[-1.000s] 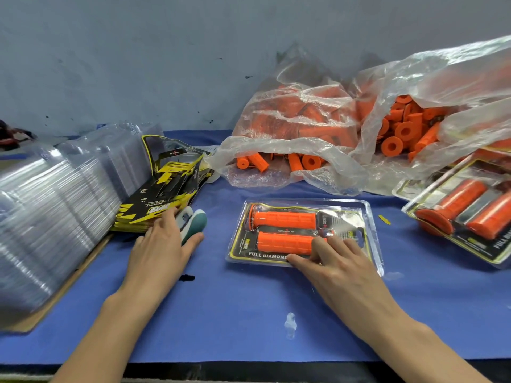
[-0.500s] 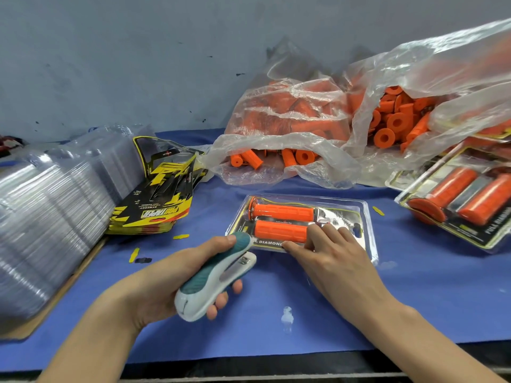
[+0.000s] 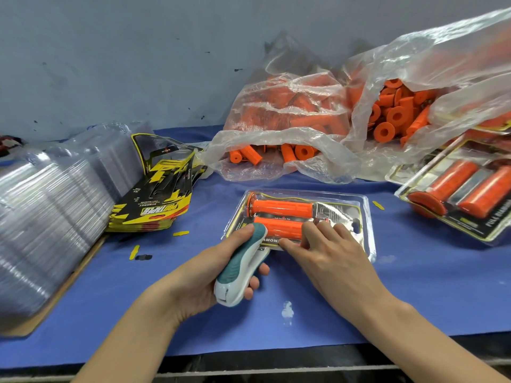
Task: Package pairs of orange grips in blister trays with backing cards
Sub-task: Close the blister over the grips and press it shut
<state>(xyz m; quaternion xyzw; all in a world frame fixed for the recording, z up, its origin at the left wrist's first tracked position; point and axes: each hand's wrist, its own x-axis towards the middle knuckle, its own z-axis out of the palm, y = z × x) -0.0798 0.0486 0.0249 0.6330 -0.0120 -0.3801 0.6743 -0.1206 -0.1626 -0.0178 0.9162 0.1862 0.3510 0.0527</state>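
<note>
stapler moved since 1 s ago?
Yes. The stapler, gripped by the left hand, went from beside the backing card stack rightward to the blister pack's near-left edge.

Clear plastic blister tray [image 3: 362, 217] holding two ribbed orange rubber grips [image 3: 282, 208] lies centre on the blue cloth-covered table [image 3: 414, 286]. Left: stack of yellow-and-black backing cards [image 3: 154, 205]; farther left, stacked clear empty trays [image 3: 47, 217]. Behind: crumpled transparent plastic bags [image 3: 304, 139] of loose grips. Right: finished packages [image 3: 456, 194].
</note>
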